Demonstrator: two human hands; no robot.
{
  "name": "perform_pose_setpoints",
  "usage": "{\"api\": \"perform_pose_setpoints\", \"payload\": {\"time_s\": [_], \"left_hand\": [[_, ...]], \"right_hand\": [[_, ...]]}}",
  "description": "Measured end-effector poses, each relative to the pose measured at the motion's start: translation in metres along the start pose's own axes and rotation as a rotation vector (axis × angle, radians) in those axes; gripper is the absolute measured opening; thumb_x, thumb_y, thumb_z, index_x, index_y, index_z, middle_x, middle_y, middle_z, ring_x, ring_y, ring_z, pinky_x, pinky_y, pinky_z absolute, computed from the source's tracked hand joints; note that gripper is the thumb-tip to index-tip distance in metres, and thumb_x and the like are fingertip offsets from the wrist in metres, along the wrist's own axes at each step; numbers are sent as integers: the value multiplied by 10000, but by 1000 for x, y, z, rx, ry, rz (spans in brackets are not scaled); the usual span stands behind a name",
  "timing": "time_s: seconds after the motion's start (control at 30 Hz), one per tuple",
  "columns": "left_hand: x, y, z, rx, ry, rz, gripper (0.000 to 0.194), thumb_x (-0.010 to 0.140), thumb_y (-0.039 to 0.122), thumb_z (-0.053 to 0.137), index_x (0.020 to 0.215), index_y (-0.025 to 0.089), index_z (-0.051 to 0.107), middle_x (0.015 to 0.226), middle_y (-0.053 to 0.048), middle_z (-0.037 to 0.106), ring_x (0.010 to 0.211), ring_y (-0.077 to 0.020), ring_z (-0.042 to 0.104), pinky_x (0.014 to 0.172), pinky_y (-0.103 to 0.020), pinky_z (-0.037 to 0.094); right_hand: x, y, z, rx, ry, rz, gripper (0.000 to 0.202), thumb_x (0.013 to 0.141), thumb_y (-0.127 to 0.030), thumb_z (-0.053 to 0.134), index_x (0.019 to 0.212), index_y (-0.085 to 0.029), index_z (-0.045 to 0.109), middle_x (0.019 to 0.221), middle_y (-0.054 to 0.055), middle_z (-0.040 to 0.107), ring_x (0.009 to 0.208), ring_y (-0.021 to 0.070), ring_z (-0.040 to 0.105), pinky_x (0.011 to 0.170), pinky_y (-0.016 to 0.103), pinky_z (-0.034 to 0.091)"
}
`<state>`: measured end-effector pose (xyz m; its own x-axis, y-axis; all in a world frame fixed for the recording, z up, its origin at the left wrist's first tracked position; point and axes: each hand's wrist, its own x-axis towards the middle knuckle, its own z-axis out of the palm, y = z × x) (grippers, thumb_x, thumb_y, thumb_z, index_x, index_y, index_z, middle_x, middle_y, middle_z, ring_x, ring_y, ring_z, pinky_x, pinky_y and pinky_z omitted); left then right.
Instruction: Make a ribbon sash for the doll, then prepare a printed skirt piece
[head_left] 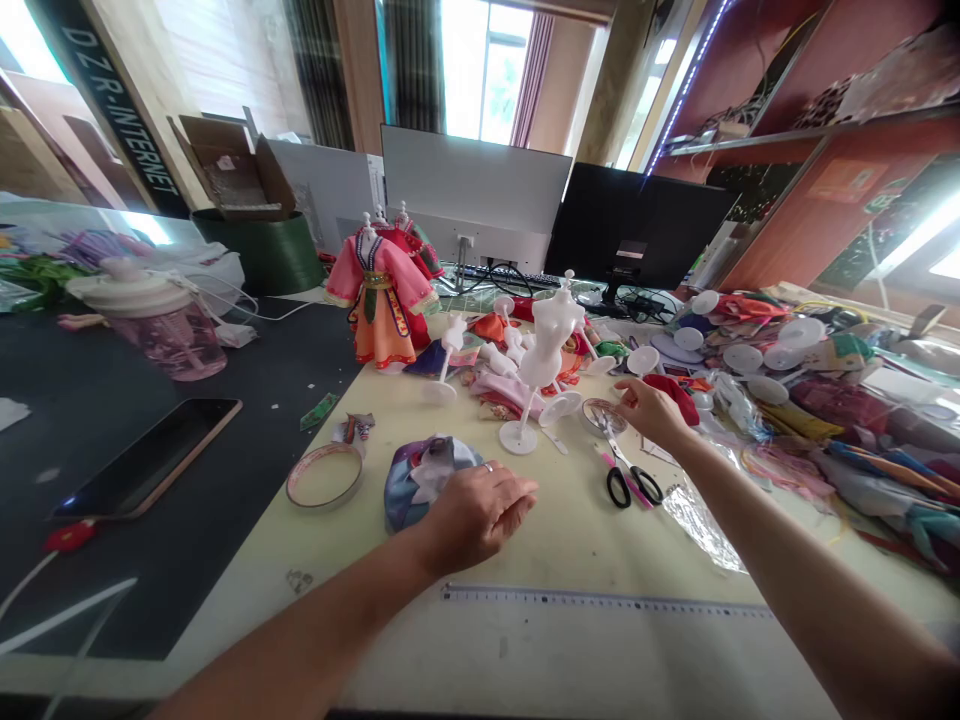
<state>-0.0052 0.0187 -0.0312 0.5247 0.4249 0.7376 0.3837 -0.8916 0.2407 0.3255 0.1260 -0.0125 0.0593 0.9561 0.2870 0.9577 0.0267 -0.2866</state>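
My left hand [484, 512], with a ring on one finger, is low over the table, its fingers curled together. What they hold, if anything, is hidden. Just behind it lies a bundle of shiny blue and white fabric [409, 490]. Farther right, my right hand [651, 410] pinches its fingertips at the edge of a small round dish [594, 406]; anything between them is too small to tell. Scissors with black handles [619, 470] lie below that hand, blades toward the dish. A white mannequin [551, 340] stands between my hands on its round base.
A metal ruler [600, 602] lies along the front. To the left are a shallow round dish [292, 490], a phone [150, 455] and a lidded pink cup [172, 335]. Dressed doll forms [375, 290] stand behind. Piled fabrics [840, 405] fill the right; monitors [480, 180] line the back.
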Motion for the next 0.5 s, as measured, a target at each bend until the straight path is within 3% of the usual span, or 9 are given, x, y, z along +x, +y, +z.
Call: {"api": "perform_pose_setpoints", "payload": {"time_s": [0.23,0.5], "left_hand": [[2,1,-1,7,9,12,160,892,191,490,960,136,624,802,-32,717,693,-150,655,740,-297,532],[3,1,-3,22,7,24,158,889,189,490,952,135,625,783,-29,713,676,-144,654,719,-282,539]], "right_hand": [[-3,12,5,124,-27,-38,263,892,-354,542,1052,-150,587,950,39,645,831,143,623,776,353,516],[-4,17,15,225,-4,-5,273,897,-339,539,1090,-148,572,1061,60,612,896,158,611,780,361,526]]}}
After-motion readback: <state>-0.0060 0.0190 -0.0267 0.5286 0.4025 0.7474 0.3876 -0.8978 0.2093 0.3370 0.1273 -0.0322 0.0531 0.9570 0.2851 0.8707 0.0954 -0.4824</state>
